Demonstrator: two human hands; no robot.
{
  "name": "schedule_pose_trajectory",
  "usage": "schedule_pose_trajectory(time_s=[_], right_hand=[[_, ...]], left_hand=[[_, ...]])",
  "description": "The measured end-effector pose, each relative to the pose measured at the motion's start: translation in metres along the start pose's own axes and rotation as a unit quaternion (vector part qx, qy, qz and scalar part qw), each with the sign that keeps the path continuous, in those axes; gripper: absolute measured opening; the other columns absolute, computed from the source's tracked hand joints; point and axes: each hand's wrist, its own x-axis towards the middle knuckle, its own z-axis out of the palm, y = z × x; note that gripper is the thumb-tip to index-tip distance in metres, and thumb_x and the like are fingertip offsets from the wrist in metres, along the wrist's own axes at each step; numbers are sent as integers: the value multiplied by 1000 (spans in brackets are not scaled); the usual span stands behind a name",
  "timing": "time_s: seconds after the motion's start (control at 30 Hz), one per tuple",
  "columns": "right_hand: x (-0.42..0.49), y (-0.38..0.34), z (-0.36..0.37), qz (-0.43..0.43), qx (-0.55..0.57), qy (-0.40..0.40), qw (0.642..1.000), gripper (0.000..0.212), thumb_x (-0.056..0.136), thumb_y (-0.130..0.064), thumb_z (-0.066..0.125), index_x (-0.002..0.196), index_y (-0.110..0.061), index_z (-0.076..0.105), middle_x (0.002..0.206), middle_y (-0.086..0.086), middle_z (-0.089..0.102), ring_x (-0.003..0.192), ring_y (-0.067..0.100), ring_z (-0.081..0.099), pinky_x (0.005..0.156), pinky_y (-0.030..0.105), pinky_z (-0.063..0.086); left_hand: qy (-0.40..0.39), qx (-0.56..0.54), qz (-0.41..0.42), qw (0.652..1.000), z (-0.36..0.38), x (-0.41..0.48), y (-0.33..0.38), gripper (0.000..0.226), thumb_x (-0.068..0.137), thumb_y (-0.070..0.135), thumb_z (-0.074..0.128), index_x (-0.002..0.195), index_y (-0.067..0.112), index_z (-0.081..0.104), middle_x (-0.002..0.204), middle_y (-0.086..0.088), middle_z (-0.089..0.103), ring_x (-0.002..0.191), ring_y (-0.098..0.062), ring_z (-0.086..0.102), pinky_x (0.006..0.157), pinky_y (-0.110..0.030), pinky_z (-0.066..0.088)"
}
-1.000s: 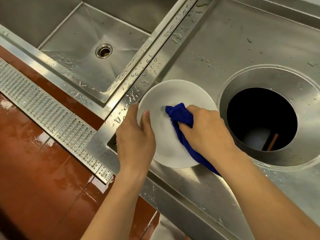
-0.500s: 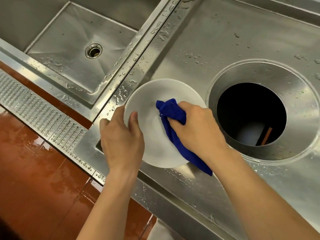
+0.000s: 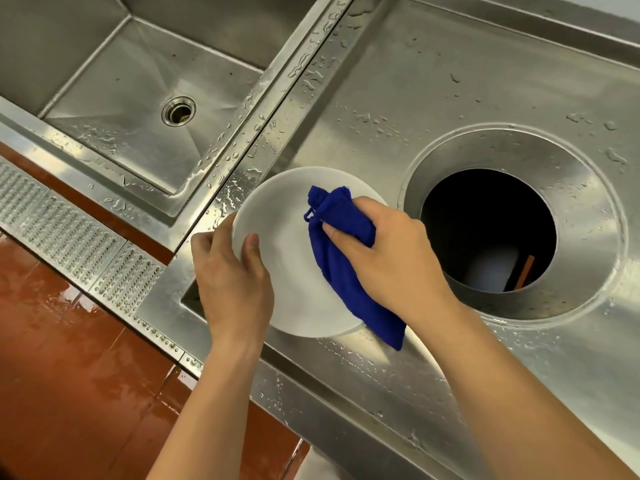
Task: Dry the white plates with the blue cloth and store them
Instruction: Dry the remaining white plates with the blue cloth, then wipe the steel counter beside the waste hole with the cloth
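Drying is the step in hand. Left of the round waste hole (image 3: 488, 230), the left hand (image 3: 232, 282) grips the white plate (image 3: 287, 258) by its rim, held above the wet steel desk (image 3: 398, 84). The right hand (image 3: 391, 258) presses the bunched blue cloth (image 3: 343, 251) onto the plate's face. Next likely calls for turning the plate to wipe its back. No writing is legible.

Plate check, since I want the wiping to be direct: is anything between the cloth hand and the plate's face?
Only the blue cloth itself, bunched under the right hand and pressed on the white plate. The left hand grips the plate's left rim, clear of the wiped area.
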Motion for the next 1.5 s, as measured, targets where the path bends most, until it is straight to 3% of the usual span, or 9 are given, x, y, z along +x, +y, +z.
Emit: schedule_pose_trajectory(time_s=[0.07, 0.13, 0.33, 0.63, 0.83, 0.97, 1.1, 1.33, 1.5], right_hand=[[-2, -3, -5, -3, 28, -12, 1000, 22, 97, -42, 63, 77, -42, 55, 64, -21, 62, 66, -6, 58, 55, 6, 40], [-6, -9, -15, -7, 88, -3, 996, 16, 99, -41, 63, 83, -44, 59, 69, -30, 63, 65, -7, 59, 57, 6, 40], [-26, -32, -68, 13, 401, 87, 912, 11, 97, -35, 64, 96, -33, 75, 93, 2, 76, 87, 18, 71, 85, 48, 59], [-76, -1, -169, 28, 601, 200, 773, 28, 93, -14, 63, 121, -7, 65, 120, 15, 72, 118, 31, 69, 105, 55, 51], [-130, 45, -246, 40, 571, 181, 800, 54, 67, -57, 84, 97, -13, 80, 107, 8, 79, 103, 24, 75, 85, 36, 61], [-171, 78, -278, 108, 395, 235, 881, 30, 63, -37, 90, 80, -28, 66, 72, -7, 72, 62, 7, 66, 53, 23, 52], [-200, 112, -280, 89, 189, 286, 935, 36, 77, -15, 89, 103, -36, 74, 105, -17, 76, 99, 0, 70, 82, 10, 51], [-234, 196, -243, 261, 16, 311, 914, 26, 89, -18, 76, 105, -38, 69, 115, -13, 68, 107, 1, 61, 86, 2, 41], [-234, 227, -198, 246, -148, 347, 893, 39, 102, -18, 56, 140, -15, 61, 152, 7, 53, 147, 27, 40, 117, 43, 39]], left_hand=[[21, 53, 23, 998, -4, -3, 6, 49, 107, 30, 58, 154, 17, 49, 140, -19, 46, 127, -32, 42, 107, -39, 38], [59, 26, 123, 990, -13, -9, 15, 49, 106, 40, 56, 150, 17, 52, 141, -18, 49, 131, -27, 41, 114, -23, 30], [-269, -374, 84, 884, -18, -43, 78, 60, 91, 59, 65, 141, 27, 58, 133, 11, 71, 125, -11, 67, 100, -34, 59], [-360, -432, 155, 812, 8, -79, 157, 23, 95, 36, 69, 116, 29, 75, 114, -5, 77, 111, -24, 71, 95, -51, 57], [-423, -363, 260, 788, 23, -109, 212, 19, 90, 30, 68, 108, 33, 76, 103, 2, 77, 98, -17, 72, 86, -36, 57], [-519, -286, 312, 742, 43, -147, 238, 27, 92, 27, 68, 117, 33, 74, 107, 5, 79, 102, -15, 74, 87, -25, 58], [-544, -242, 282, 752, 76, -176, 239, 30, 88, 34, 73, 118, 37, 72, 95, -12, 77, 94, -31, 75, 84, -42, 62], [-477, -49, 317, 818, 159, -217, 201, 29, 92, 30, 80, 116, 43, 69, 111, 26, 72, 108, 6, 66, 90, -12, 51], [-371, 19, 456, 809, 200, -255, 165, 42, 104, 13, 61, 146, 13, 58, 148, -2, 59, 143, -19, 49, 124, -38, 36]])
